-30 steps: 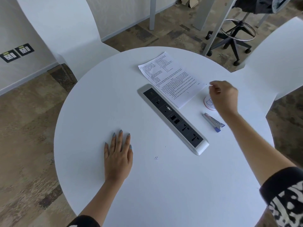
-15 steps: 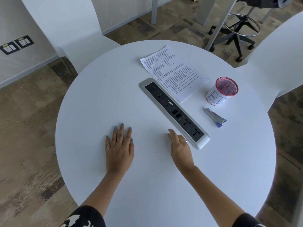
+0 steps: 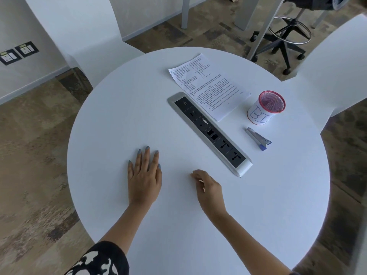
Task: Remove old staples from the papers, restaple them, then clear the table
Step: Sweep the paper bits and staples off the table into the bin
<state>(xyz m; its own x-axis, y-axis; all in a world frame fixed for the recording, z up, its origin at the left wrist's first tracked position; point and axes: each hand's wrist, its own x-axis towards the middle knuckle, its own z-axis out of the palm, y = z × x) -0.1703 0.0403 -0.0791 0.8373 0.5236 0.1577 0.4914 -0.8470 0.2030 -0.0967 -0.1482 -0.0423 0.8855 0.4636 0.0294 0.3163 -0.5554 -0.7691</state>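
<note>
On the table (image 3: 111, 120), the left hand (image 3: 144, 175) lies flat; the right hand (image 3: 208, 187) curls, perhaps pinching a loose staple. Papers (image 3: 208, 86) sit beyond; next, likely the bin (image 3: 264, 108).

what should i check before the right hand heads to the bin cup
1. Staple pinched in the right hand: cannot tell, its curled fingers hide the spot.
2. Bin cup upright, mouth open: ok.
3. Way to the cup free at table level: not ok, the socket strip lies across; lift over it.
4. Left hand flat on the table, out of the way: ok.
5. Papers and stapler apart from the cup: ok.
</note>
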